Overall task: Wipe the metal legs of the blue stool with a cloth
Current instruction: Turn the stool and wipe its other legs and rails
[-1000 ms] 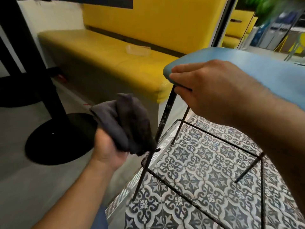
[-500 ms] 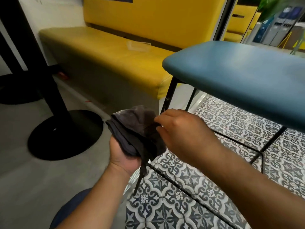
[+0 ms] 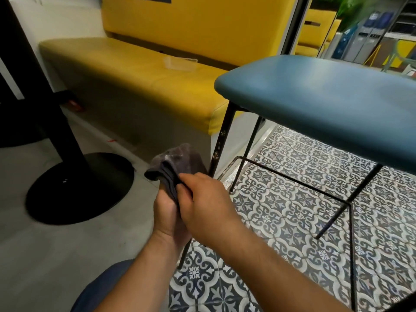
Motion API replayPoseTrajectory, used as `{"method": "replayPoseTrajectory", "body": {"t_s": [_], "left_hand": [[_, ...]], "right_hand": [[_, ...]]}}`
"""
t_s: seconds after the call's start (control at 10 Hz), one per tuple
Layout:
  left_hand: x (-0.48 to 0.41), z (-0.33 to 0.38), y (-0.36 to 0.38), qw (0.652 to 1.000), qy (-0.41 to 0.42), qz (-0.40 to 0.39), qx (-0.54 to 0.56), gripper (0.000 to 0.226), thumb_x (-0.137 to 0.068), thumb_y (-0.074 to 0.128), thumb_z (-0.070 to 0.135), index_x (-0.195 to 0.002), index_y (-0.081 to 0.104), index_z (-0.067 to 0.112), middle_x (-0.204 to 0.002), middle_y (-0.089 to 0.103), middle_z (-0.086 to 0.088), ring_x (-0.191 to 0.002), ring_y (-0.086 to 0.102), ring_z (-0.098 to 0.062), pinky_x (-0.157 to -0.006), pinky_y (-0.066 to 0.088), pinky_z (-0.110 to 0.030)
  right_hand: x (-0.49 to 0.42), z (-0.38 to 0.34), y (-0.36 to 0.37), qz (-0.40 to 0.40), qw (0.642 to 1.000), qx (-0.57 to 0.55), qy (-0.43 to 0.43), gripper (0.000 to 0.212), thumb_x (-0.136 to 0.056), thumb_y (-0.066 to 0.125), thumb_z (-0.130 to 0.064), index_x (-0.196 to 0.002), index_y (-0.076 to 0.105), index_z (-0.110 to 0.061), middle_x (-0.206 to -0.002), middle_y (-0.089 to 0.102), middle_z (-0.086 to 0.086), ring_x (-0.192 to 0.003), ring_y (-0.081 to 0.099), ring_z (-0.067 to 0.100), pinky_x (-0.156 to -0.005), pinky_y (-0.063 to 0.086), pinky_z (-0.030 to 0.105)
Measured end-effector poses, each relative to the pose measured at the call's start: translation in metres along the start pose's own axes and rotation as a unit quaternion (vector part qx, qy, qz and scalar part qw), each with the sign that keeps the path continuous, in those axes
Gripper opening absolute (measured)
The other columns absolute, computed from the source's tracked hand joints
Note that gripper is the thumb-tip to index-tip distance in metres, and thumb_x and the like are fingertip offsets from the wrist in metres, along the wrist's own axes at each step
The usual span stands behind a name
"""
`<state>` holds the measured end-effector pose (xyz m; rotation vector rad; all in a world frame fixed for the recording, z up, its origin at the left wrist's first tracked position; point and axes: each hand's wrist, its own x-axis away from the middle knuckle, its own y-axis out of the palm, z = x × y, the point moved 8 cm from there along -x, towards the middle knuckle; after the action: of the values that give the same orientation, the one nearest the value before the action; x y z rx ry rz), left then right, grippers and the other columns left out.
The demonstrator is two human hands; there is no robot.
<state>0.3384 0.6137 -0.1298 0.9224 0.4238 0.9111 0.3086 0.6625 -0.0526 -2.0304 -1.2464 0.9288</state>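
The blue stool [image 3: 326, 97] stands at the right on thin black metal legs joined by a foot rail [image 3: 292, 179]. Its near-left leg [image 3: 221, 136] is speckled with marks and runs down behind my hands. A bunched dark grey cloth [image 3: 177, 163] sits just left of that leg, held from below by my left hand [image 3: 167, 217]. My right hand [image 3: 207, 199] lies over the left one with its fingertips pinching the cloth's folded edge. Whether the cloth touches the leg is hidden by my hands.
A long yellow bench [image 3: 146, 79] with a clear plastic tray [image 3: 180, 63] on it runs behind the stool. A black table pedestal with a round base [image 3: 78, 188] stands at the left on grey floor. Patterned tiles [image 3: 281, 210] lie under the stool.
My right hand left the stool seat and came down onto the cloth in my left hand. Both hands and the cloth dropped lower beside the near-left leg.
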Motion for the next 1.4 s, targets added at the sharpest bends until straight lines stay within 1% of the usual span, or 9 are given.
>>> {"method": "replayPoseTrajectory", "body": {"t_s": [0.2, 0.3, 0.4, 0.6, 0.8, 0.9, 1.0, 1.1, 1.4], "left_hand": [[-0.014, 0.039, 0.007, 0.965, 0.122, 0.102, -0.211, 0.038, -0.099, 0.043, 0.015, -0.070, 0.067, 0.013, -0.056, 0.055, -0.002, -0.043, 0.054, 0.003, -0.040, 0.042, -0.010], [-0.039, 0.031, 0.058, 0.934, 0.168, -0.038, -0.312, 0.035, -0.102, 0.040, 0.011, -0.135, 0.045, 0.001, -0.096, 0.064, -0.012, -0.070, 0.056, 0.017, -0.065, 0.043, -0.004], [-0.049, 0.015, 0.087, 0.893, 0.179, -0.129, -0.392, 0.051, -0.103, 0.043, 0.021, -0.151, 0.029, 0.020, -0.132, 0.054, 0.008, -0.104, 0.052, 0.019, -0.086, 0.041, -0.005], [-0.058, 0.015, 0.104, 0.806, 0.295, -0.102, -0.502, 0.020, -0.100, 0.046, 0.029, -0.119, 0.048, 0.033, -0.103, 0.059, 0.018, -0.093, 0.055, 0.014, -0.074, 0.039, -0.003], [-0.058, -0.003, 0.087, 0.843, 0.206, -0.127, -0.480, 0.022, -0.088, 0.055, 0.022, -0.106, 0.061, 0.033, -0.076, 0.060, 0.023, -0.070, 0.059, 0.016, -0.059, 0.045, -0.005], [-0.068, 0.004, 0.077, 0.830, 0.226, -0.041, -0.508, 0.013, -0.082, 0.053, 0.043, -0.091, 0.060, 0.036, -0.074, 0.065, 0.013, -0.073, 0.067, -0.017, -0.063, 0.058, -0.040], [-0.069, 0.000, 0.070, 0.808, 0.232, -0.023, -0.541, 0.027, -0.081, 0.048, 0.054, -0.091, 0.055, 0.030, -0.070, 0.061, 0.009, -0.071, 0.065, -0.028, -0.062, 0.057, -0.052], [-0.063, -0.004, 0.074, 0.754, 0.287, -0.048, -0.590, 0.042, -0.086, 0.028, 0.071, -0.100, 0.047, 0.036, -0.072, 0.054, 0.016, -0.068, 0.063, -0.018, -0.059, 0.055, -0.038], [-0.090, 0.005, 0.089, 0.793, 0.251, -0.093, -0.547, 0.032, -0.093, 0.033, 0.042, -0.070, 0.055, 0.043, -0.059, 0.057, 0.022, -0.055, 0.052, 0.000, -0.057, 0.041, -0.027]], "right_hand": [[0.008, -0.001, -0.009, -0.003, 0.980, -0.198, -0.003, 0.029, -0.097, 0.041, -0.027, -0.118, 0.062, -0.029, -0.101, 0.063, -0.006, -0.092, 0.057, 0.006, -0.080, 0.049, 0.027], [0.015, 0.017, -0.030, 0.075, 0.945, -0.317, 0.034, 0.030, -0.096, 0.045, -0.024, -0.106, 0.060, -0.048, -0.099, 0.067, -0.027, -0.098, 0.060, -0.005, -0.074, 0.048, 0.011], [0.023, 0.036, -0.040, 0.111, 0.935, -0.330, 0.070, 0.037, -0.097, 0.045, -0.021, -0.111, 0.054, -0.055, -0.097, 0.062, -0.039, -0.102, 0.059, -0.010, -0.079, 0.047, 0.010], [0.035, 0.039, -0.061, 0.062, 0.988, -0.112, 0.083, 0.041, -0.097, 0.047, -0.023, -0.137, 0.047, -0.034, -0.085, 0.067, -0.014, -0.061, 0.055, -0.005, -0.052, 0.038, 0.008], [0.015, -0.039, -0.105, 0.047, 0.962, 0.238, -0.122, 0.021, -0.094, 0.051, -0.027, -0.109, 0.063, -0.019, -0.097, 0.065, -0.001, -0.081, 0.059, 0.016, -0.070, 0.053, 0.037], [-0.007, -0.065, -0.130, 0.026, 0.928, 0.324, -0.182, 0.030, -0.089, 0.054, -0.032, -0.114, 0.062, -0.017, -0.106, 0.061, 0.004, -0.091, 0.058, 0.026, -0.072, 0.051, 0.041], [-0.015, -0.069, -0.133, 0.009, 0.899, 0.389, -0.201, 0.035, -0.088, 0.054, -0.037, -0.117, 0.059, -0.019, -0.109, 0.059, 0.002, -0.095, 0.056, 0.024, -0.070, 0.049, 0.038], [-0.023, -0.077, -0.133, 0.020, 0.859, 0.448, -0.249, 0.031, -0.094, 0.055, -0.030, -0.123, 0.057, -0.020, -0.111, 0.059, 0.001, -0.100, 0.054, 0.022, -0.070, 0.049, 0.037], [-0.054, -0.056, -0.128, 0.031, 0.842, 0.485, -0.233, 0.035, -0.099, 0.041, -0.018, -0.132, 0.048, -0.010, -0.129, 0.053, 0.009, -0.120, 0.046, 0.026, -0.094, 0.045, 0.040]]}}
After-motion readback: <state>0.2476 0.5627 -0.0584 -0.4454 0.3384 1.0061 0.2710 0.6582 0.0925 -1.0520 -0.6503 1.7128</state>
